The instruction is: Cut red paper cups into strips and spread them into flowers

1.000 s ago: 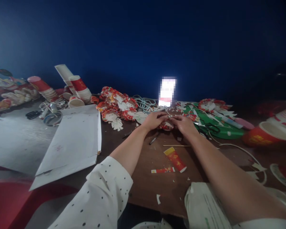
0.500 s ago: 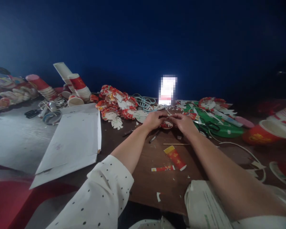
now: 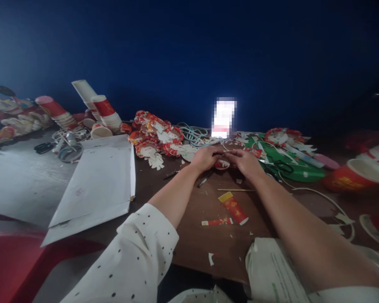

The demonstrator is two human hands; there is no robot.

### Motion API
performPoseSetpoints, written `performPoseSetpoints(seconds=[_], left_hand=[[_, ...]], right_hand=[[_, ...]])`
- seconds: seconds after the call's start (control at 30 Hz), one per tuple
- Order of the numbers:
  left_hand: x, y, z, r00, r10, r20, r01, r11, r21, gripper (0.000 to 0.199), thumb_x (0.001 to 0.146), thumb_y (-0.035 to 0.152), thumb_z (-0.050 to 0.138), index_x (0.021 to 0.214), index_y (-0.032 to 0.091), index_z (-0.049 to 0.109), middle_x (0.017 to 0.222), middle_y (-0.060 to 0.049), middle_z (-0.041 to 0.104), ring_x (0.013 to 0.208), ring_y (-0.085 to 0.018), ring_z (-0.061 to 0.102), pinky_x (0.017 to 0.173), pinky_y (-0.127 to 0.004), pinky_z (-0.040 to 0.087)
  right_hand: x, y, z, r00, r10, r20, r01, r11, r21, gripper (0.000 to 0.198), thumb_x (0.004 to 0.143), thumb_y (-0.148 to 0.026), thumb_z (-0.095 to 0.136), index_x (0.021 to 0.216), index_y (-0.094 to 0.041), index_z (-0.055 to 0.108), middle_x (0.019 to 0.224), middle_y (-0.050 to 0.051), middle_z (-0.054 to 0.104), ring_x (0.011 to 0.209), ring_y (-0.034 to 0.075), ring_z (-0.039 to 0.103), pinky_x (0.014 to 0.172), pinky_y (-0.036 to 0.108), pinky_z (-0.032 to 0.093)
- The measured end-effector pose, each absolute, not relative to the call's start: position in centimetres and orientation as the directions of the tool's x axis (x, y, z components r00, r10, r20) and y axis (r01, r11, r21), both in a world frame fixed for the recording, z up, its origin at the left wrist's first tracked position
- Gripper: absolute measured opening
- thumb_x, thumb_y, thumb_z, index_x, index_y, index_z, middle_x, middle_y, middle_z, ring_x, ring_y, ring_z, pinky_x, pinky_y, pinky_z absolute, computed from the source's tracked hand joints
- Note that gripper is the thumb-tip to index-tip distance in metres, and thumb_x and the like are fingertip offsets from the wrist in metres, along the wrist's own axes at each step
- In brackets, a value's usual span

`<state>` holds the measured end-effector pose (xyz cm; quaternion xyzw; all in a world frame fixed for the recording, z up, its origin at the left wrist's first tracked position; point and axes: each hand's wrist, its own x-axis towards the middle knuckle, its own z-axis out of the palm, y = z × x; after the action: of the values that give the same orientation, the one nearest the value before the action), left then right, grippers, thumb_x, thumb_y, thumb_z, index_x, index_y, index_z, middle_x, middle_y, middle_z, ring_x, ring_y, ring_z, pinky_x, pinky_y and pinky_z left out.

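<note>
My left hand [image 3: 207, 159] and my right hand [image 3: 244, 161] meet over the far middle of the brown table [image 3: 192, 235]. Their fingers pinch close together at a small red and white paper piece [image 3: 222, 164], mostly hidden by the hands. Nearer me lie a cut red paper-cup piece with a yellow end [image 3: 233, 208] and a narrow red paper strip [image 3: 217, 221]. A thin wooden stick [image 3: 235, 190] rests just below my right hand, and a pen [image 3: 204, 182] lies below my left.
On the left is a white board [image 3: 94, 185], with stacked paper cups [image 3: 105, 112] behind it. Red and white paper crafts [image 3: 154, 134] are heaped beyond. Scissors [image 3: 282, 167] lie on a green sheet [image 3: 306, 173] at right, near a red cup [image 3: 350, 179]. A lit screen [image 3: 223, 118] stands behind.
The hands stay together at the paper piece, with only slight finger movement. The whole view has shifted a little; the things on the table lie as before.
</note>
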<state>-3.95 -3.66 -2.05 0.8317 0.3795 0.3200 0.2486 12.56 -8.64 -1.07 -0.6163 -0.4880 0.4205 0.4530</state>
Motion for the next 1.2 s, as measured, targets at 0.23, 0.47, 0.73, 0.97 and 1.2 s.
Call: performPoseSetpoints(seconds=[0.23, 0.47, 0.73, 0.97, 1.2], left_hand=[[-4.01, -3.61, -2.13, 0.515, 0.781, 0.354, 0.456, -0.599, 0.659, 0.025, 0.082, 0.023, 0.059, 0.102, 0.023, 0.073, 0.105, -0.003, 0.072, 0.101, -0.018, 0.064, 0.094, -0.032, 0.047], [-4.25, -3.51, -1.63, 0.432, 0.858, 0.278, 0.466, -0.476, 0.746, 0.025, 0.085, 0.028, 0.056, 0.101, 0.021, 0.074, 0.104, -0.004, 0.073, 0.097, -0.019, 0.065, 0.09, -0.03, 0.049], [-4.48, -3.32, -1.84, 0.481, 0.846, 0.23, 0.47, -0.471, 0.747, 0.025, 0.082, 0.032, 0.061, 0.101, 0.022, 0.073, 0.099, -0.004, 0.074, 0.092, -0.02, 0.066, 0.086, -0.031, 0.05], [-4.28, -3.26, -2.32, 0.456, 0.86, 0.229, 0.415, -0.433, 0.8, 0.024, 0.078, 0.028, 0.065, 0.099, 0.02, 0.073, 0.097, -0.004, 0.074, 0.09, -0.018, 0.066, 0.084, -0.029, 0.05], [-4.2, -3.4, -2.43, 0.442, 0.861, 0.25, 0.451, -0.454, 0.768, 0.022, 0.078, 0.026, 0.064, 0.098, 0.02, 0.072, 0.095, -0.003, 0.073, 0.089, -0.019, 0.065, 0.084, -0.03, 0.05]], right_hand=[[12.52, -8.68, -0.73, 0.145, 0.989, -0.021, 0.385, -0.076, -0.92, 0.032, 0.069, -0.041, 0.075, 0.092, -0.019, 0.074, 0.078, 0.005, 0.073, 0.068, 0.018, 0.066, 0.062, 0.027, 0.051], [12.43, -8.72, -0.9, 0.17, 0.983, 0.075, 0.549, -0.031, -0.835, 0.04, 0.069, -0.049, 0.073, 0.093, -0.018, 0.074, 0.08, 0.006, 0.073, 0.071, 0.018, 0.065, 0.064, 0.027, 0.048], [12.23, -8.89, -0.97, 0.201, 0.974, 0.108, 0.553, -0.022, -0.833, 0.035, 0.071, -0.046, 0.072, 0.094, -0.019, 0.073, 0.078, 0.005, 0.073, 0.068, 0.017, 0.064, 0.062, 0.027, 0.048], [12.28, -9.09, -0.8, 0.144, 0.988, 0.063, 0.506, -0.019, -0.862, 0.037, 0.071, -0.047, 0.072, 0.094, -0.019, 0.072, 0.08, 0.005, 0.073, 0.068, 0.017, 0.065, 0.061, 0.026, 0.049], [12.08, -8.86, -0.94, 0.121, 0.99, 0.075, 0.537, -0.002, -0.843, 0.033, 0.075, -0.04, 0.07, 0.099, -0.018, 0.069, 0.087, 0.006, 0.074, 0.077, 0.02, 0.068, 0.068, 0.029, 0.052]])
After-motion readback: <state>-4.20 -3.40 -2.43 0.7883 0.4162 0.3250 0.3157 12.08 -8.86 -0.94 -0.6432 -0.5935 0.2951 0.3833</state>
